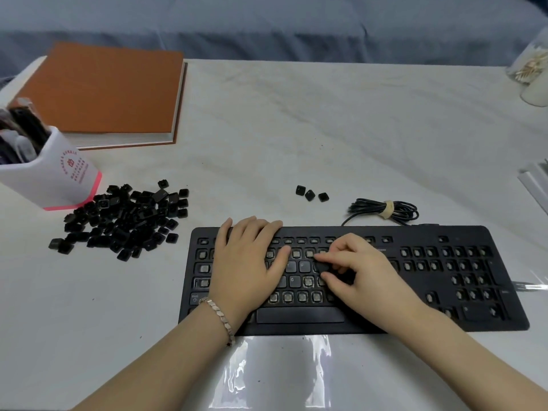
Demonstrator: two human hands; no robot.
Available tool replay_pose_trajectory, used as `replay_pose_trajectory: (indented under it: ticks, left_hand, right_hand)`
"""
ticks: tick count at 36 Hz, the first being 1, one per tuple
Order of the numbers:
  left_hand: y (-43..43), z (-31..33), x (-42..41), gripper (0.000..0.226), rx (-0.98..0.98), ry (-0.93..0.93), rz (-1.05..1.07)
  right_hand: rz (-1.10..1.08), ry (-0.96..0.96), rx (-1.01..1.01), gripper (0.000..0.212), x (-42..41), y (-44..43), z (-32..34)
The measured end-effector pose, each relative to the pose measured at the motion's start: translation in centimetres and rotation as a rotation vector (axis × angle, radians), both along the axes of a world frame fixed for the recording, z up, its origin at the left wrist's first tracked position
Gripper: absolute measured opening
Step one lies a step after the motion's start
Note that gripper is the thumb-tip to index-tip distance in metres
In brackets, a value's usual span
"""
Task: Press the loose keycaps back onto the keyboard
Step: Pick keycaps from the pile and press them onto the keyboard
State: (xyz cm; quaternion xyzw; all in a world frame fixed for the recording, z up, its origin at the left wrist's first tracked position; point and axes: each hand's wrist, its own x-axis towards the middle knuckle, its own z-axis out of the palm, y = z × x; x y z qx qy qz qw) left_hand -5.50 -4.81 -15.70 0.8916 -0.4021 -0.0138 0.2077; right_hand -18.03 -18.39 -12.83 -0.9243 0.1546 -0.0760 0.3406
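We see keyboard (415,317) near front edge of table (326,129), most sockets bare. On its left part left hand (246,262) lies flat, fingers straight, gripping nothing. Over middle rows right hand (358,274) pinches keycap (322,266) between thumb and index finger. Left of keyboard lies keycap pile (124,221), behind it three keycaps (311,193); free table surface between these and book (103,90)

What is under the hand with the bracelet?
The keyboard lies under that left hand. Empty sockets and the G key show beside it; whatever sits beneath the palm is hidden.
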Motion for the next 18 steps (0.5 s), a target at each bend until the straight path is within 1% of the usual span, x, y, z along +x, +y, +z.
replay_pose_trajectory:
  ticks: [6,12,18]
  left_hand:
    - [0.06,-0.12,-0.03,0.050,-0.013,0.003,0.000]
    - [0.06,-0.12,0.00,0.050,-0.020,0.007,0.000]
    - [0.13,-0.20,0.02,0.050,-0.025,0.008,-0.003]
  right_hand:
    - [-0.096,-0.029,-0.013,0.028,0.18,0.55,-0.73]
    - [-0.155,-0.069,0.004,0.022,0.26,0.70,-0.66]
    - [-0.166,-0.075,0.039,0.027,0.15,0.41,-0.46]
